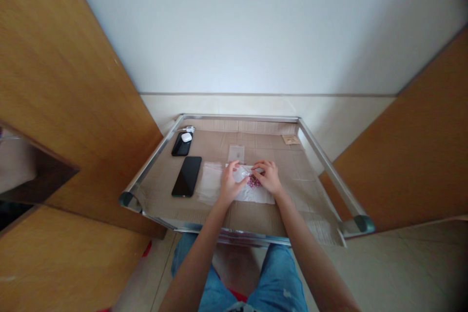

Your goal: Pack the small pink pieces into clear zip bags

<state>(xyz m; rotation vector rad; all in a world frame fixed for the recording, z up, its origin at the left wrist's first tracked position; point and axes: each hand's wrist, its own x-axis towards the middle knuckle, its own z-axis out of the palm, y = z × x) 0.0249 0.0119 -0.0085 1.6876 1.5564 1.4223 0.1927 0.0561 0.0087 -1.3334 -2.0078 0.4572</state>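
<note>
My left hand (230, 184) curls around a small clear plastic bag (239, 174), its thumb pointing to the right. Just to the right, my right hand (268, 177) has its thumb and fingertips bent close together at the bag's right side. What those fingertips hold is too small to make out. Below them a little heap of pink and dark beads (253, 182) lies on a white sheet (258, 197). A stack of flat clear plastic bags (210, 183) is left of my left hand. Another clear packet (236, 153) lies beyond both hands.
Cardboard (296, 180) lines the metal-framed table (331, 170). On its left are a large black phone (186, 177) and a smaller one (180, 146) with a white earbud case (186, 137) on top. A white charger (190, 129) and a brown packet (290, 140) lie near the far edge.
</note>
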